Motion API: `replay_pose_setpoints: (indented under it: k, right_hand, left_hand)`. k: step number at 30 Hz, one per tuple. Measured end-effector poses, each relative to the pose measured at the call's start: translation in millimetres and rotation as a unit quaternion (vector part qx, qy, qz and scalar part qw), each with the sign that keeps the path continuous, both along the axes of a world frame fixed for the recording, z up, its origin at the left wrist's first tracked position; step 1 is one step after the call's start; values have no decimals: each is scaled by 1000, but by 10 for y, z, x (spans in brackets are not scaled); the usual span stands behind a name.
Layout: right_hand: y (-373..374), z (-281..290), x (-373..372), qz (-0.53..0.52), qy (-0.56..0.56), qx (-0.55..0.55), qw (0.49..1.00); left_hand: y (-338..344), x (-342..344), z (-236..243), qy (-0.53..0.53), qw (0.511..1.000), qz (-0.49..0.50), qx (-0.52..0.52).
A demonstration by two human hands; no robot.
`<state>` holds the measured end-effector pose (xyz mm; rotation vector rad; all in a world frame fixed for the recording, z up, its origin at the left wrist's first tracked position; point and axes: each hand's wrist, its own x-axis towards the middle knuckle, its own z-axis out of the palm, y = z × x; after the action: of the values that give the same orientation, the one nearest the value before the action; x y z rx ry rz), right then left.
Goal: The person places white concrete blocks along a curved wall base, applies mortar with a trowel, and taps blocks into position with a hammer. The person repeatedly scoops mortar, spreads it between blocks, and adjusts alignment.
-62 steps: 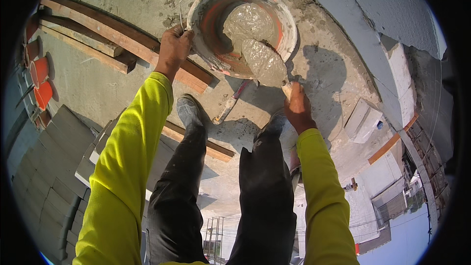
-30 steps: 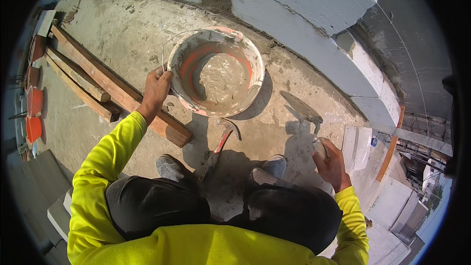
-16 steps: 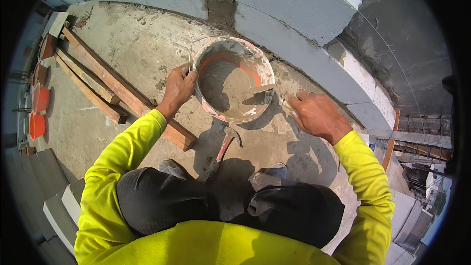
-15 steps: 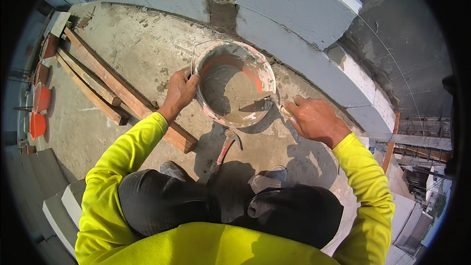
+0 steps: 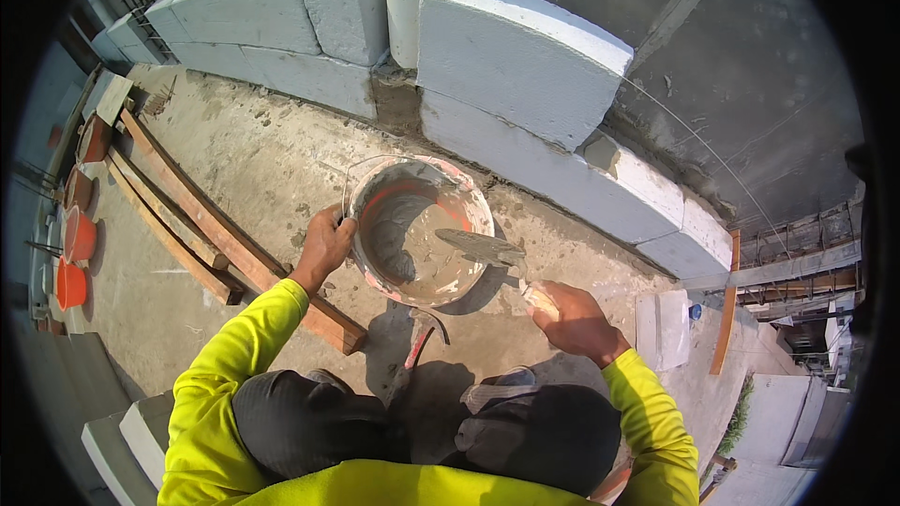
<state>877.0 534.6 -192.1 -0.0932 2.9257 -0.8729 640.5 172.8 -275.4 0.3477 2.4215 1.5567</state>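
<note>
A round bucket (image 5: 479,204) with a mortar-smeared rim stands on the concrete floor, holding wet grey mortar (image 5: 398,239). My left hand (image 5: 325,244) is closed on its left rim, beside the thin wire handle. My right hand (image 5: 572,317) grips the pale handle of a trowel (image 5: 478,245). The trowel's pointed blade, coated in mortar, reaches over the bucket's right rim above the mortar. Between my feet and the bucket lies a hammer (image 5: 418,345) with a red handle and a dark curved head.
Beyond the bucket runs a low wall of pale blocks (image 5: 520,56), with a white pipe (image 5: 411,0) in it. Timber beams (image 5: 202,192) lie at left, near orange buckets (image 5: 70,283). More blocks (image 5: 117,459) sit at lower left. A pale block (image 5: 662,328) rests at right.
The trowel blade has come up out of the mortar and now sits higher over the bucket's right side. My view has tilted up, showing more wall. My left hand keeps hold of the bucket.
</note>
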Motion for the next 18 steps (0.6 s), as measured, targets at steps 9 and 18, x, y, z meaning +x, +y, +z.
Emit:
replay_pose_setpoints:
  k: [9,18]
  right_hand:
    - [1089,-566,-410,-215,189,31,958]
    - [877,-754,-1035,-166,217,100,957]
  left_hand:
    - [-410,40,-235,-121,991,47,-11]
    - [-391,120,-171,-120,991,46,41]
